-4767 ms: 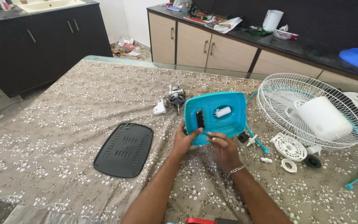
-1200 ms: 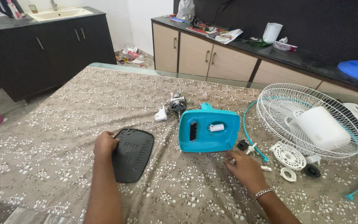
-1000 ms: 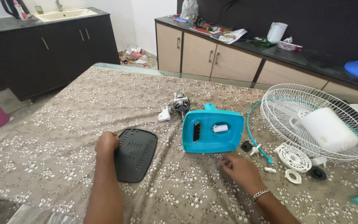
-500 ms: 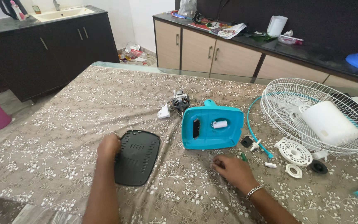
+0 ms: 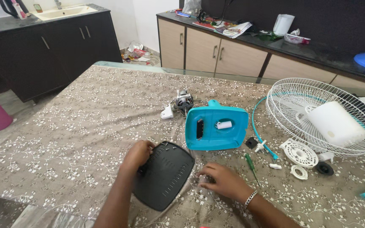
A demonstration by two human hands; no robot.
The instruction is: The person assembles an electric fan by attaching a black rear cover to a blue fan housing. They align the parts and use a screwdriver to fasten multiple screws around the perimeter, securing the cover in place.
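Black vented cover plate [image 5: 164, 175], low centre of the head view: my left hand [image 5: 138, 154] grips its upper-left edge, fingers curled round it. My right hand [image 5: 220, 181] rests half-closed on the cloth beside it, holding nothing I can see. Looks like I'm lining it up for the teal base [image 5: 216, 128] just above; next it'll want lifting over.

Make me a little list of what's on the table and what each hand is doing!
Left hand: grips the left edge of the black vented panel, tilted up off the cloth
Right hand: rests on the tablecloth beside the panel
Behind: teal housing, small motor
Right side: green screwdriver, white fan grille
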